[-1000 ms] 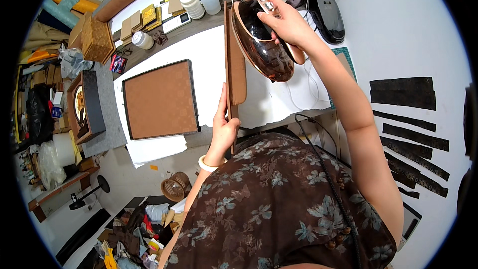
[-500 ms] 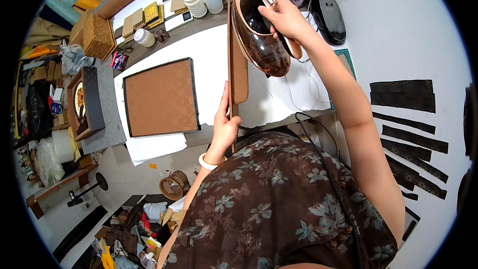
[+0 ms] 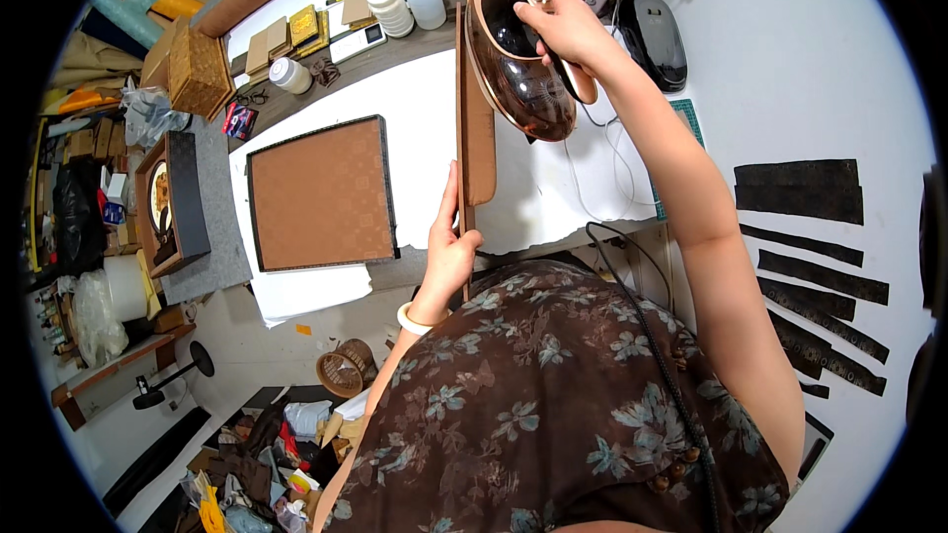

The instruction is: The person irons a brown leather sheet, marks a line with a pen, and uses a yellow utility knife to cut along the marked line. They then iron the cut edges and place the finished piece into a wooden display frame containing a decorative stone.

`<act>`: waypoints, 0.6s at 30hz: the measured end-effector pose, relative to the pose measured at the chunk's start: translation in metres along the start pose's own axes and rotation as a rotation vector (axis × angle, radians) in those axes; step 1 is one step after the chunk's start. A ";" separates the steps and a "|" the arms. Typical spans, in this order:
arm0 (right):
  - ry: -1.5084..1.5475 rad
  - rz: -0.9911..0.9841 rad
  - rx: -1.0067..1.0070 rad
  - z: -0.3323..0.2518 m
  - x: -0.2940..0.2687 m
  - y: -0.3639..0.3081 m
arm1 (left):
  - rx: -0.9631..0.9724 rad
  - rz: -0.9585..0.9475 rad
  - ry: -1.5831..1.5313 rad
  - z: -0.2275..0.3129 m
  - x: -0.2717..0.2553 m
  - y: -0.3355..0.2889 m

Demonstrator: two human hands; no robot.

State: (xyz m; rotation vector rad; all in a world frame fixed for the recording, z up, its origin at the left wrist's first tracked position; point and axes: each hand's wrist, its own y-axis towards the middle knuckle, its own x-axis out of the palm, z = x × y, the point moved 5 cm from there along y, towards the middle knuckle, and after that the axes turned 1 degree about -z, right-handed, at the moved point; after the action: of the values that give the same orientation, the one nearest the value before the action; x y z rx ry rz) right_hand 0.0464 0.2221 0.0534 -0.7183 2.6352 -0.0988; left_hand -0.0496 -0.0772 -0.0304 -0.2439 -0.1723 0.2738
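Observation:
My right hand [image 3: 571, 30] is wrapped round the handle of a steam iron [image 3: 539, 104] with a glossy, see-through brown body. The iron is tipped up beside the far part of a thin brown board [image 3: 463, 128] that stands on edge. Whether its soleplate touches the board is hard to see. A rounded brown flap [image 3: 481, 163] lies along the board's right side. Toward me, my left hand [image 3: 452, 249] grips the near end of the board, fingers stretched along its left face and thumb on the other side. A flat brown panel with dark edging [image 3: 321, 195] lies to the left.
White paper [image 3: 420, 104] covers much of the table. White bottles [image 3: 389, 8] and a jar [image 3: 289, 75] stand at the back. A black, rounded device [image 3: 652, 39] is at the right. The iron's black cord [image 3: 632, 281] runs down across my front.
The iron has shifted slightly away from me, along the standing board. The board has moved a little to the right, with my left hand still on it.

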 end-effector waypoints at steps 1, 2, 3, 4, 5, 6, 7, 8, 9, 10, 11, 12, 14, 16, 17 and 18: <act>-0.009 0.004 0.008 0.001 0.000 0.000 | -0.009 0.002 -0.001 0.000 0.001 0.000; 0.009 0.004 0.031 0.001 -0.001 0.000 | -0.006 0.001 0.002 0.001 0.000 0.000; 0.023 -0.001 0.032 -0.001 -0.001 -0.001 | -0.004 0.000 0.005 0.001 0.000 0.000; 0.038 -0.007 0.033 -0.003 0.000 -0.003 | -0.001 0.000 0.009 0.002 0.000 -0.001; 0.051 -0.010 0.034 -0.004 0.000 -0.004 | 0.000 -0.008 0.010 0.002 0.001 -0.001; 0.049 -0.034 0.035 -0.001 0.001 -0.001 | 0.001 -0.016 0.012 0.001 0.002 -0.001; 0.044 -0.013 0.031 -0.001 0.000 -0.002 | 0.002 -0.024 0.014 0.001 0.003 -0.001; 0.040 0.008 0.027 -0.001 0.000 -0.002 | 0.004 -0.025 0.011 0.000 0.002 0.000; 0.035 0.030 0.023 -0.001 0.000 -0.003 | 0.007 -0.026 0.009 -0.001 0.001 0.000; 0.031 0.018 0.023 0.000 0.000 -0.003 | 0.010 -0.027 0.007 -0.001 0.001 0.000; 0.025 0.007 0.021 0.000 0.000 -0.001 | 0.003 -0.026 0.006 -0.001 0.000 0.000; 0.020 -0.005 0.020 0.000 -0.001 0.000 | -0.003 -0.025 0.005 0.000 0.000 0.000; 0.021 -0.018 0.021 -0.002 0.000 -0.001 | -0.002 -0.020 0.003 -0.001 0.000 0.000; 0.034 -0.023 0.024 -0.008 0.002 -0.003 | 0.014 -0.014 0.000 -0.003 0.003 -0.001; 0.032 -0.007 0.029 -0.006 0.001 -0.003 | 0.010 -0.017 0.003 -0.004 0.002 0.000; 0.030 0.009 0.035 -0.003 0.000 -0.003 | 0.006 -0.019 0.006 -0.004 0.000 0.000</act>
State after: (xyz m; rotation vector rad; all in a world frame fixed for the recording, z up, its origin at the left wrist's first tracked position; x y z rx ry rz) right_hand 0.0467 0.2195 0.0567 -0.6984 2.6582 -0.1532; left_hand -0.0484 -0.0776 -0.0347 -0.2375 -0.1681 0.2551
